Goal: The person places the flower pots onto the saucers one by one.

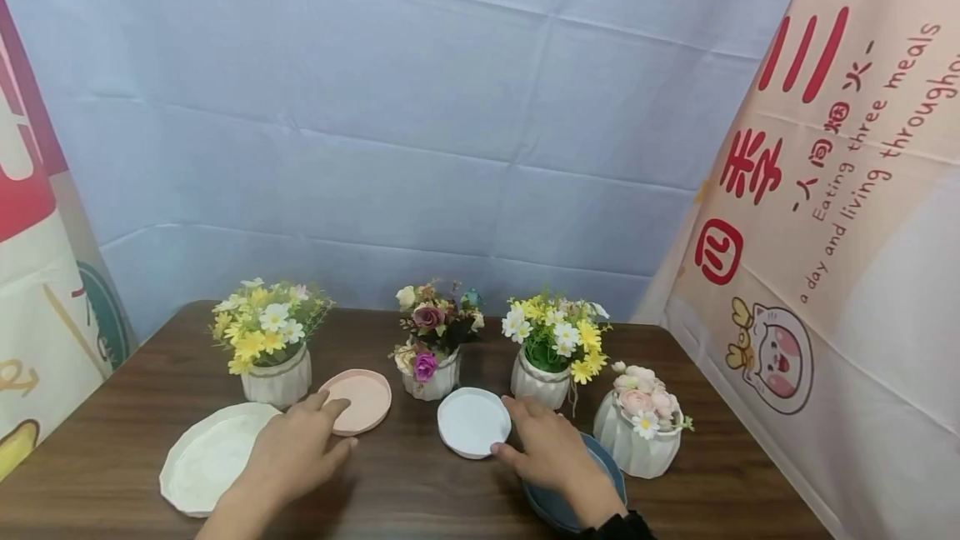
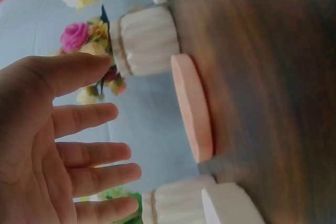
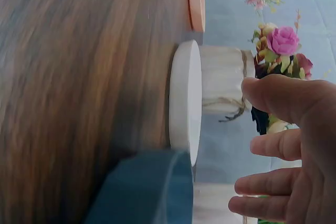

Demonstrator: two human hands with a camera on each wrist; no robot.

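My left hand (image 1: 297,446), fingers spread and relaxed, holds nothing. In the head view its fingertips overlap the near left part of a round pink dish (image 1: 369,400), while the left wrist view shows the hand raised above the table. A larger cream plate (image 1: 197,458) with an angular rim lies to its left. My right hand (image 1: 546,450) is also empty, its fingers loosely extended. Its thumb reaches the right edge of a small white dish (image 1: 472,423) in the head view. Under this hand sits a dark blue dish (image 1: 551,507), partly hidden by the hand and wrist.
Along the back stand white ribbed pots: yellow and white flowers (image 1: 273,373) at left, mixed roses (image 1: 438,377) in the middle, yellow daisies (image 1: 538,382) farther right. A pot of pale pink flowers (image 1: 637,440) stands at right. A pale cloth (image 1: 420,148) hangs behind the brown table (image 1: 405,490).
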